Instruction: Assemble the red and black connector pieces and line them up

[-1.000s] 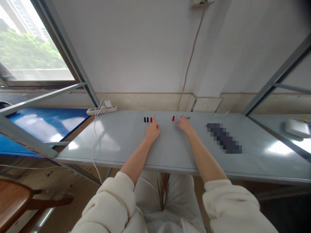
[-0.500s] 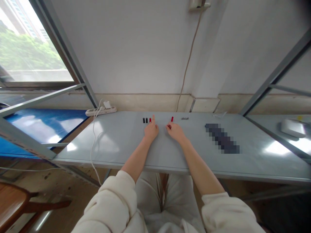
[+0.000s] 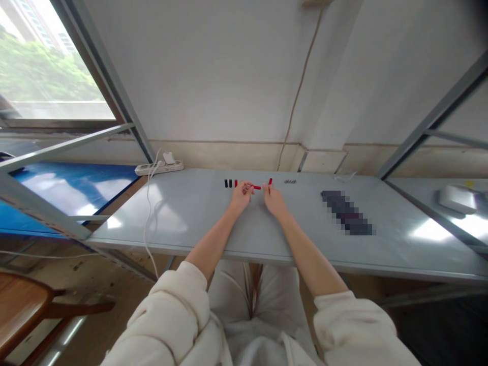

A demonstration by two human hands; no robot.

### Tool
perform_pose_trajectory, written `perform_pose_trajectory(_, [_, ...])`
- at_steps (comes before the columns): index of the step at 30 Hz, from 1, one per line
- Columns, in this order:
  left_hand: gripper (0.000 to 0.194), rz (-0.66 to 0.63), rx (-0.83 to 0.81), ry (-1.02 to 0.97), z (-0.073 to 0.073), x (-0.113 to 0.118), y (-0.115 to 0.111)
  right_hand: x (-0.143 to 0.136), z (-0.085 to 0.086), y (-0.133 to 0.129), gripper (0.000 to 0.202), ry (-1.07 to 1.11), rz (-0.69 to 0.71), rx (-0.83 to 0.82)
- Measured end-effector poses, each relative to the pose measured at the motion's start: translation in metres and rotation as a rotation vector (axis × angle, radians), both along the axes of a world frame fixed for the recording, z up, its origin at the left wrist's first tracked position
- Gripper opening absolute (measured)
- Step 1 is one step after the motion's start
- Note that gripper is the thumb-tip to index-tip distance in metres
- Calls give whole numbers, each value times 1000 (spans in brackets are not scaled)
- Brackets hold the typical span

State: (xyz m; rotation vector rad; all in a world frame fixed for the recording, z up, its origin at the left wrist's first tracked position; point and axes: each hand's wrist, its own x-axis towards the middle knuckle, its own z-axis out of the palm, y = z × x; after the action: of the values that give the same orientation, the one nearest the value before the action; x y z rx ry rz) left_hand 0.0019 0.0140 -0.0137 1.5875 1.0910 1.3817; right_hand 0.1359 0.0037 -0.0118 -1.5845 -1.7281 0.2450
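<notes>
Red cylinder [image 3: 256, 187] juts sideways from the left hand's [image 3: 241, 196] grip.

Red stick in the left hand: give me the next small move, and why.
Probably ease the right hand slightly towards the red stick: its free end juts from the left hand towards the right fingertips, and a small gap shows between them.

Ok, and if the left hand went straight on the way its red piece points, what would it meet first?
The left hand would likely bring the held red piece into the right hand first, near its fingertips; their heights are hard to judge.
</notes>
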Motion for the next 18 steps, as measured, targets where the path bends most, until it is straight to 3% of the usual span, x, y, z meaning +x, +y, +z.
perform_pose_trajectory(3, [14, -107, -69, -101, 5, 4, -8, -1, 1, 0, 56, 57, 55, -6])
perform_pose_trajectory(8, [16, -162, -78, -96, 9, 6, -14, -3, 8, -5, 57, 163, 77, -12])
perform_pose_trajectory(18, [15, -131, 103, 218, 0, 5, -18, -3, 10, -8, 56, 154, 9, -22])
